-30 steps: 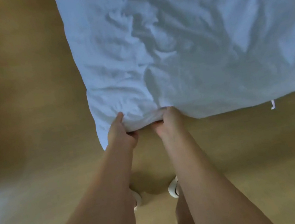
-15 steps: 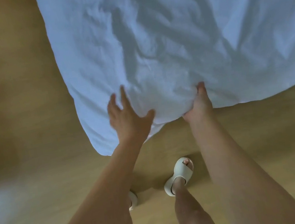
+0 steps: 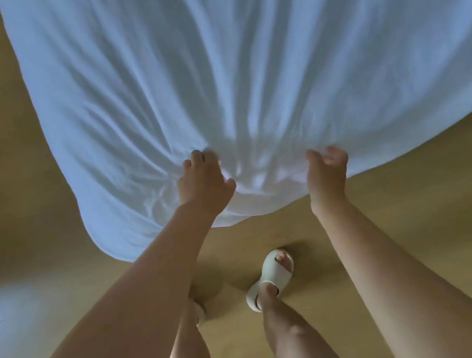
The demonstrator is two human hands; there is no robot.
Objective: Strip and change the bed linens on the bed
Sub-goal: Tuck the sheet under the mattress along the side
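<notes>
Underfoot: tan wood floor (image 3: 423, 225), blurred, showing down the left side, along the bottom and at the lower right.
Linen: a white sheet (image 3: 238, 53) fills the upper and middle view, drawn taut, with long folds fanning away from the hands; no bed frame shows.
Near edge: the hem curves from a rounded corner at lower left up to the right border — floor lies directly below it.
Left grip: the left hand (image 3: 204, 182) has its fingers curled into a bunch of fabric just inside the hem.
Right grip: the right hand (image 3: 325, 168) sits at the hem itself, fingers and thumb hooked round the edge (blur hides the exact hold).
Spacing: hands apart, a puckered stretch of cloth between them.
Feet: a white sandal (image 3: 271, 279) points its toes at the sheet; the other sandal (image 3: 199, 311) is mostly hidden by the left forearm.
Open room: a strip of floor between sandals and hem — wider floor to the left, where a pale light patch (image 3: 1, 312) lies.
In the way: forearms and legs cross the lower view.
</notes>
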